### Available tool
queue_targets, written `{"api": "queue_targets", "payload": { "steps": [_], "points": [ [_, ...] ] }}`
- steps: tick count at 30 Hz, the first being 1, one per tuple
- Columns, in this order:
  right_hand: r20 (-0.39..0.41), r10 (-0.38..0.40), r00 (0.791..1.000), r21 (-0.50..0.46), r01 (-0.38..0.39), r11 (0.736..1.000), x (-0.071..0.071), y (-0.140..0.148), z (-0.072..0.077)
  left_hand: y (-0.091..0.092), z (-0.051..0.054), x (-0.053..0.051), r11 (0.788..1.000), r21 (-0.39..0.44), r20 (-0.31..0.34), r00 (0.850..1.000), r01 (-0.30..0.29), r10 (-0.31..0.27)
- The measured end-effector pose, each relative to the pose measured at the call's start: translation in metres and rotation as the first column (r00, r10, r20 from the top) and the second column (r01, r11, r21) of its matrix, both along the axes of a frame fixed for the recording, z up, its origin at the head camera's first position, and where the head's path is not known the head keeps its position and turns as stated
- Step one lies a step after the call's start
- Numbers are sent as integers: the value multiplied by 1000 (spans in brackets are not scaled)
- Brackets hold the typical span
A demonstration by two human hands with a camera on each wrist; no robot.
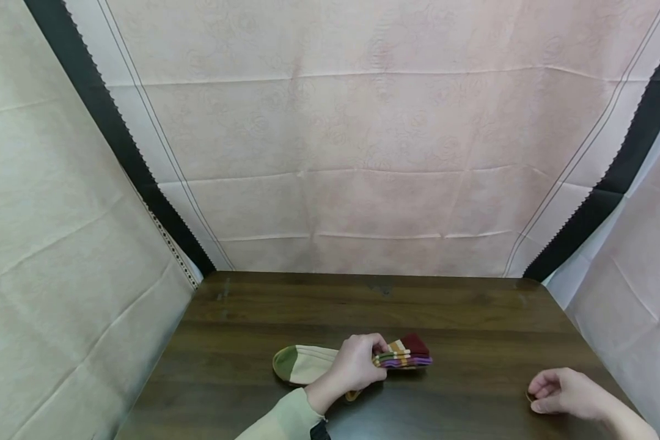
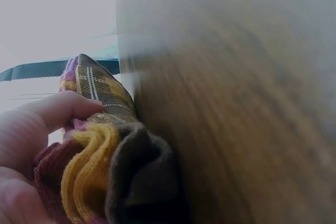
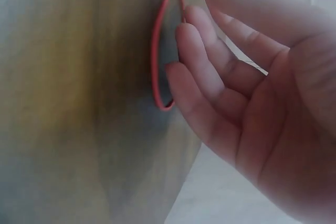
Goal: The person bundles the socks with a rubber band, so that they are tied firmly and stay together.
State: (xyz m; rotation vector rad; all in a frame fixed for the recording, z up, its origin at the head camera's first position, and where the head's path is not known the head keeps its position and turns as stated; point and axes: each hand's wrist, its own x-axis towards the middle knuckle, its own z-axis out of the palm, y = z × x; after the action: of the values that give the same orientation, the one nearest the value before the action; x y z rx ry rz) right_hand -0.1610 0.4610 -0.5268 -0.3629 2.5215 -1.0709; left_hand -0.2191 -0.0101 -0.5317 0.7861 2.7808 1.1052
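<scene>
In the head view my left hand [image 1: 354, 365] grips a small stack of folded socks [image 1: 412, 351] low on the brown table. Maroon, purple, green and cream-striped cuffs stick out right of the fingers; a cream sock foot with a green toe [image 1: 307, 363] extends left. The left wrist view shows a finger and thumb on the layers, with yellow ribbed, dark grey and plaid knit [image 2: 107, 90] socks. At the right, my right hand [image 1: 563, 392] is over a thin red band [image 3: 155, 51]. Its fingers are loosely bent at the band, thumb apart from them.
The dark wooden table [image 1: 374, 305] ends at a pale cloth wall [image 1: 363, 153] behind it. More cloth panels [image 1: 66, 244] rise at the left and right, with black strips [image 1: 137, 165] along the corners.
</scene>
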Motion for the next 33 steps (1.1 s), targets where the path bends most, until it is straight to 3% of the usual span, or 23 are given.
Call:
{"api": "queue_targets", "payload": {
  "steps": [5, 11, 22, 26, 29, 33],
  "points": [
    [-114, -3, 994, 134, 18, 991, 8, 5, -10, 1, -1, -1, 1000, -2, -8, 1000, 1, -1],
    [-178, -11, 984, 211, 49, 976, 10, 1, -10, 1, -3, -1, 1000, 5, -2, 1000, -4, 4],
    [-142, 22, 990, 218, 10, 976, 10, 2, -7, 2, -4, -2, 1000, -4, -4, 1000, -1, 1],
    [-135, 4, 991, 135, 14, 991, 6, -4, -5, 2, -3, -2, 1000, -10, -4, 1000, 1, -1],
    [-141, -22, 990, -16, 20, 1000, 0, -17, -4, 1, -3, -2, 1000, -11, -8, 1000, -2, 2],
    [-122, -46, 991, -223, 18, 975, -14, -43, -6, 0, -3, -3, 1000, -8, -2, 1000, -6, 6]
  ]
}}
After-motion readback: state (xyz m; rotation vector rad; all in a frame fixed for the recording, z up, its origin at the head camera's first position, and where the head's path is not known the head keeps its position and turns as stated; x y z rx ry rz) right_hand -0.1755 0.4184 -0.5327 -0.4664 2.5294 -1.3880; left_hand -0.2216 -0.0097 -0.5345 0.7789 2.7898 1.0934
